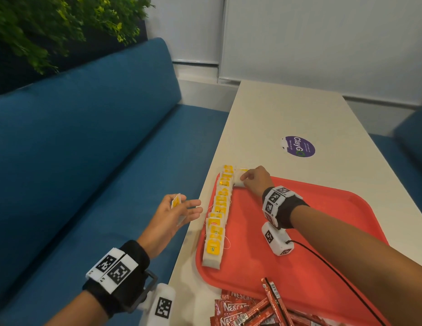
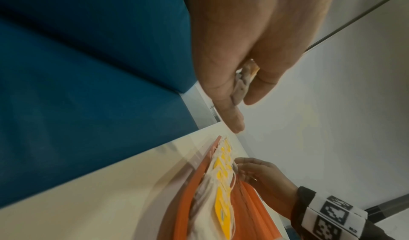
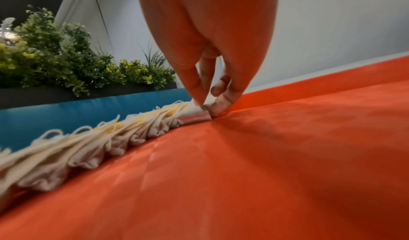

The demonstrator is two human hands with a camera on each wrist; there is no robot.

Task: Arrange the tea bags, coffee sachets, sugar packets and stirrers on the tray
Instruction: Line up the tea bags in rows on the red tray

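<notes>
Many overlapping yellow-tagged tea bags (image 1: pixel 217 222)

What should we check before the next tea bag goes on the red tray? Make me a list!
1. Right hand is done with its tea bag: not ok, its fingers pinch the bag at the far end of the tray.
2. Left hand has the next bag ready: ok, it holds a spare tea bag beside the table.
3. Row of tea bags is tidy along the tray's left edge: ok, they overlap in one line.
4. Room on the red tray for a second row: ok, the middle is bare.
5. Coffee sachets are arranged: not ok, they lie in a heap at the tray's near edge.
6. Sugar packets and stirrers are nearby: cannot tell.
</notes>
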